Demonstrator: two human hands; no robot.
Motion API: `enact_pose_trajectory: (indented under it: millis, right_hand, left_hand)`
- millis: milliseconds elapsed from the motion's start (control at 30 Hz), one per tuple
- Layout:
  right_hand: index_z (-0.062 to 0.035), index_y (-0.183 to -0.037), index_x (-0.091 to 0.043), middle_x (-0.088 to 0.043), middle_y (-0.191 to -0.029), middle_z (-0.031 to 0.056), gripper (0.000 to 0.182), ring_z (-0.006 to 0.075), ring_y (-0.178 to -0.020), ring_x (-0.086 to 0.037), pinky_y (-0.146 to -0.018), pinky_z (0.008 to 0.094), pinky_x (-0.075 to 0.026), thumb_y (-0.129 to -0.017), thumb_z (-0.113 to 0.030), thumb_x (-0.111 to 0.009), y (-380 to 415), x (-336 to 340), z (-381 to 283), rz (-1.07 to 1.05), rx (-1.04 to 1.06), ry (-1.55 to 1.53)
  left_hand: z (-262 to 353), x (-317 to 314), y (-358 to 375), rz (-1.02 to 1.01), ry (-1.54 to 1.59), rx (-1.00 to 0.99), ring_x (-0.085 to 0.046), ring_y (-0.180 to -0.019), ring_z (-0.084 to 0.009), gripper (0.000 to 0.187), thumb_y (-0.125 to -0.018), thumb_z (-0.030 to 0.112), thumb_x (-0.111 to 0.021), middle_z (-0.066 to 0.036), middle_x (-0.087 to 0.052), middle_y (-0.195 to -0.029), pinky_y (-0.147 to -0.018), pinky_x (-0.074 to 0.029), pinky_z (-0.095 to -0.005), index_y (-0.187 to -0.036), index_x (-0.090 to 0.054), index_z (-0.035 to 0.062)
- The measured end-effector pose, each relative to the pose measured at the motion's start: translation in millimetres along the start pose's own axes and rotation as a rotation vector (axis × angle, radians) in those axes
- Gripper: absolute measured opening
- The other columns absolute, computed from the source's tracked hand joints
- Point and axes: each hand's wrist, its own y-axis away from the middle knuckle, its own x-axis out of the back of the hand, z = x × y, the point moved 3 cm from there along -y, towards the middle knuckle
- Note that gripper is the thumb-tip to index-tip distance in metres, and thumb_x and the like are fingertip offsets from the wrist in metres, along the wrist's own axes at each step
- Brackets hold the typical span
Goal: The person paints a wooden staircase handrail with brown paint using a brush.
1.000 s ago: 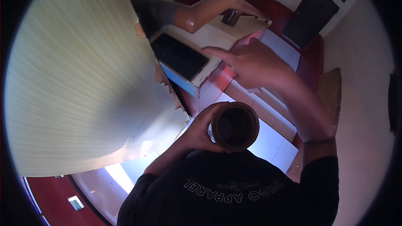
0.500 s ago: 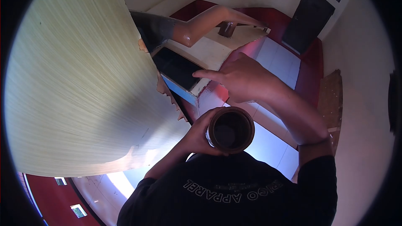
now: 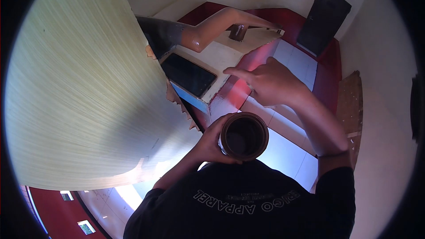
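My left hand (image 3: pixel 214 144) is wrapped round a brown jar (image 3: pixel 244 136), seen from above with its mouth open and a dark inside. My right hand (image 3: pixel 272 84) is in the air to the right of a phone, its index finger stretched out to the left and nothing in its grasp. The phone (image 3: pixel 189 74) lies screen up on the corner of a white ledge (image 3: pixel 220 55), and its screen is dark. The fingertip is apart from the phone, a little beyond its right edge.
A large pale panel (image 3: pixel 88 84) with a chipped edge fills the left side. Behind the phone, a person's bent arm (image 3: pixel 195 37) rests along the ledge near a small brown object (image 3: pixel 238 32). A dark door-like panel (image 3: pixel 323 20) and a brown board (image 3: pixel 351 102) stand at the right.
My right hand has moved right, away from the phone's screen. My left hand still holds the jar in the same place. The view has shifted slightly.
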Motion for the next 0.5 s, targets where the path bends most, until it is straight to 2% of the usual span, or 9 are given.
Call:
enact_pose_trajectory:
  millis: [67,167,233,367,400,500]
  right_hand:
    - [-0.0237,-0.141,-0.046,-0.067,-0.071,0.0057,0.078,0.0262,-0.074,-0.066,-0.084,0.0375,-0.044,-0.068,-0.001,-0.061,11,-4,9,0.011,-0.057,-0.047]
    - [-0.0169,-0.134,-0.05,-0.07,-0.083,0.0126,0.065,0.0306,-0.084,-0.069,-0.085,0.0402,-0.049,-0.072,-0.006,-0.068,30,1,16,0.022,-0.231,-0.099]
    - [-0.0147,-0.125,-0.052,-0.07,-0.082,0.0143,0.054,0.0319,-0.084,-0.069,-0.083,0.041,-0.051,-0.074,-0.006,-0.069,50,-14,28,0.202,-0.321,-0.167]
    - [-0.0111,-0.109,-0.053,-0.069,-0.081,0.0154,0.035,0.0338,-0.086,-0.069,-0.077,0.0418,-0.054,-0.079,-0.008,-0.069,99,-25,45,0.498,-0.542,-0.405]
    - [-0.0087,-0.105,-0.051,-0.07,-0.082,0.0132,0.031,0.0274,-0.086,-0.072,-0.073,0.0375,-0.056,-0.08,-0.003,-0.069,114,-24,47,0.569,-0.592,-0.478]
    - [-0.0081,-0.104,-0.051,-0.068,-0.083,0.0084,0.03,0.0185,-0.079,-0.07,-0.07,0.0313,-0.055,-0.082,0.002,-0.069,169,-29,71,0.89,-0.604,-0.552]
  left_hand:
    - [0,-4,-4,-0.002,0.032,-0.003,-0.048,-0.13,-0.028,0.115,-0.049,0.029,-0.097,-0.015,-0.05,-0.137,-0.108,-0.039,-0.0409,-0.143,-0.037,0.0021]
    - [-1,-11,-16,-0.017,0.054,-0.014,-0.048,-0.13,-0.0273,0.113,-0.05,0.028,-0.097,-0.015,-0.05,-0.137,-0.108,-0.039,-0.0405,-0.143,-0.037,0.0024]
    - [-5,-16,-24,-0.023,0.02,0.002,-0.048,-0.13,-0.027,0.112,-0.051,0.027,-0.097,-0.015,-0.049,-0.138,-0.108,-0.039,-0.0405,-0.142,-0.037,0.0026]
    - [-21,-32,-47,0.037,0.001,-0.097,-0.049,-0.129,-0.0276,0.112,-0.052,0.026,-0.097,-0.015,-0.048,-0.137,-0.108,-0.04,-0.0412,-0.143,-0.036,0.003]
    - [-28,-37,-52,0.051,-0.019,-0.112,-0.049,-0.129,-0.0278,0.113,-0.052,0.026,-0.097,-0.016,-0.048,-0.137,-0.108,-0.04,-0.0414,-0.143,-0.035,0.0031]
    - [-50,-57,-63,0.094,-0.106,-0.106,-0.049,-0.129,-0.0297,0.114,-0.052,0.026,-0.097,-0.017,-0.047,-0.137,-0.107,-0.042,-0.0422,-0.143,-0.033,0.0032]
